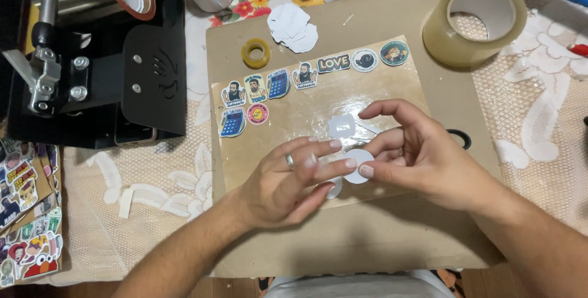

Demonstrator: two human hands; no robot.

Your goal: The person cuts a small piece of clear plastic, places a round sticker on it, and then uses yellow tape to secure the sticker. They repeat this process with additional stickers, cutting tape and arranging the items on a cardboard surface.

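My left hand (pixel 288 184) and my right hand (pixel 416 154) meet over a shiny clear sheet (pixel 306 111) on a brown board (pixel 367 237). Between their fingertips they pinch a small round white sticker piece (pixel 357 171); a second white piece (pixel 335 189) shows under my left fingers. A ring sits on my left hand. A white sticker back (pixel 342 126) lies on the sheet just above my fingers. Several colourful stickers (pixel 278 83) are stuck in rows along the sheet's far and left parts.
A big roll of clear tape (pixel 474 22) stands far right, a small yellow tape roll (pixel 255 53) and a pile of white backing pieces (pixel 293 27) far centre. A black press machine (pixel 92 59) sits left. Sticker sheets (pixel 27 212) lie at the left edge.
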